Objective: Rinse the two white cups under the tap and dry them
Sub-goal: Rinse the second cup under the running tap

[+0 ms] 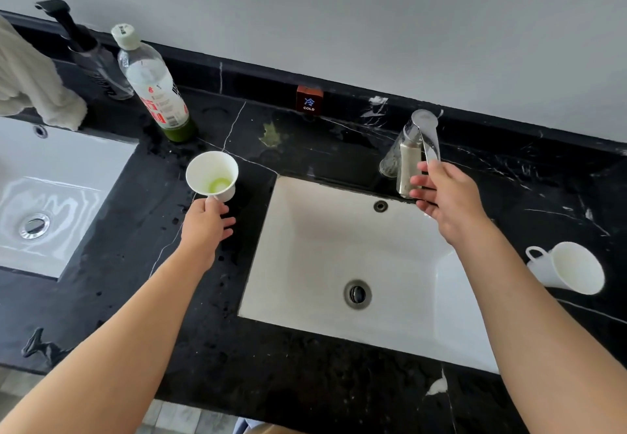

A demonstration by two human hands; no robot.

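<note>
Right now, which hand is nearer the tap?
Right. The right hand touches the tap lever; the left hand holds a cup across the sink.

The sink (339, 247) at centre frame lay open from above, its basin holding nothing but the drain (357, 294). At its upper right edge the tap (412, 155) stood in the way, with the right hand (444, 192) at its lever. Left of the sink, the left hand (207, 226) and its cup (212, 175) took up the strip of desk (237, 348). Behind them, toward the upper left, a bottle (152, 84), a pump dispenser (91, 50) and a towel (34, 84) crowded the back wall. A second cup (573, 269) lay on its side at right.
</note>
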